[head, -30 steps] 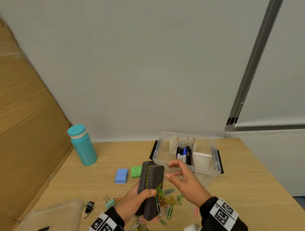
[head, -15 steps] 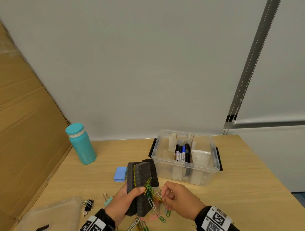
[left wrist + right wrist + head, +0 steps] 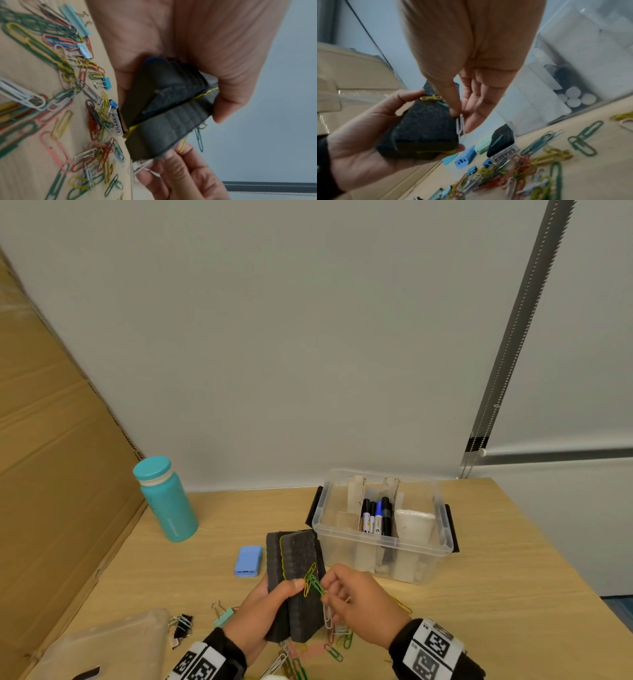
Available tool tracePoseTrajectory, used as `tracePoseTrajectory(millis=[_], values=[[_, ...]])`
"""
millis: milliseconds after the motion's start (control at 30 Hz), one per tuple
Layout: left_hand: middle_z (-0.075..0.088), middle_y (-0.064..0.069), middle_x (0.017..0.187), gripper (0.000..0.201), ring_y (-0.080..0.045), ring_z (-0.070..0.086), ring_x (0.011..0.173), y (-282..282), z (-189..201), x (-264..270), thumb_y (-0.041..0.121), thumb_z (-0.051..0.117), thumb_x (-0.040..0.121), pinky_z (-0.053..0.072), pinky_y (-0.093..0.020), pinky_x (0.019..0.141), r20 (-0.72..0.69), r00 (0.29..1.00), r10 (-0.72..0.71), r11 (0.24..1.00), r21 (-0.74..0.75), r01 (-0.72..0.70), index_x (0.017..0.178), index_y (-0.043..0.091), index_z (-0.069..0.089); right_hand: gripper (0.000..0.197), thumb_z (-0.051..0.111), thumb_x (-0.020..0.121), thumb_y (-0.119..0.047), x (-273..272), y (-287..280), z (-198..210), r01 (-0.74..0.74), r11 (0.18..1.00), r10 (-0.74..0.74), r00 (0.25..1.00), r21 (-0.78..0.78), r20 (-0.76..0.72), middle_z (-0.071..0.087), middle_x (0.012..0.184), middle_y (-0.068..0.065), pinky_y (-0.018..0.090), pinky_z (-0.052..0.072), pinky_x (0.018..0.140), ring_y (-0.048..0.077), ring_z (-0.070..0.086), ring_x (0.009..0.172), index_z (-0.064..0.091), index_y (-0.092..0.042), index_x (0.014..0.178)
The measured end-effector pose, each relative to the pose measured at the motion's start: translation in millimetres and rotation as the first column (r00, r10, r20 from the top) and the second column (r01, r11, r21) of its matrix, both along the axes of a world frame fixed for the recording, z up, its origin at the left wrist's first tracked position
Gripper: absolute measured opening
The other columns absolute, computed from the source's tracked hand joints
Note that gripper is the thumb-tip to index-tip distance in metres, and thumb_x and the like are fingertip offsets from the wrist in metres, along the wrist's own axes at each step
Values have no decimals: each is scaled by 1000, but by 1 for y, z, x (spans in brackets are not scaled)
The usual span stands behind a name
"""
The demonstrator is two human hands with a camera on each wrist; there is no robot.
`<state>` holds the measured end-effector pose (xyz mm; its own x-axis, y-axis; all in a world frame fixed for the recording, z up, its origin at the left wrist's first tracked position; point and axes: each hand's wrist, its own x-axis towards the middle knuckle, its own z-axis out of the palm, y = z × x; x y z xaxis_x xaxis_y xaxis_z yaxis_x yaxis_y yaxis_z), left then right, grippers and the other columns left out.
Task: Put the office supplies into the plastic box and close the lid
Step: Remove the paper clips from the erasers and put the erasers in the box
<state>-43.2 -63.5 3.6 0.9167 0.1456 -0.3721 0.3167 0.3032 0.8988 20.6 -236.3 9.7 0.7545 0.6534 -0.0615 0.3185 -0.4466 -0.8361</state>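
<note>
Dark foam eraser (image 3: 297,583) gripped upright in left hand (image 3: 263,614); white paper clip (image 3: 327,616) pinched by right hand (image 3: 363,606) at eraser's right side, above table (image 3: 479,594)

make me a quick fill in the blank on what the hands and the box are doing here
1. The left hand grips two dark foam ____.
2. The right hand pinches a white ____ hanging at the foam's edge.
3. The clear plastic box on the table has its lid ____.
4. Standing upright inside the box are several ____.

Missing words: erasers; paper clip; off; markers
</note>
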Motion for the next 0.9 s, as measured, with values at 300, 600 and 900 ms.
tracePoseTrajectory(millis=[300,600,900], values=[[70,-15,110,60,-33,66,104,5,1,-3,25,74,63,52,-44,86,-11,999,39,999,-32,-40,120,11,57,23,52,92,-15,-2,-14,-18,-53,947,111,980,-318,168,59,111,-6,21,43,79,7,51,88,58,-24,111],[74,-12,98,54,-25,71,86,-9,6,-1,19,75,66,55,-33,71,48,999,-8,1000,-19,9,116,9,59,15,57,90,-29,-11,-2,3,13,995,-34,979,103,200,52,98,-17,12,43,67,4,57,83,49,-30,103],[72,-13,106,52,-28,67,98,-11,9,0,24,71,67,54,-39,81,75,996,-48,999,8,47,117,17,59,19,42,90,-34,-19,-3,10,8,1000,4,799,-17,601,41,103,-17,15,38,64,2,46,82,37,-32,108]])
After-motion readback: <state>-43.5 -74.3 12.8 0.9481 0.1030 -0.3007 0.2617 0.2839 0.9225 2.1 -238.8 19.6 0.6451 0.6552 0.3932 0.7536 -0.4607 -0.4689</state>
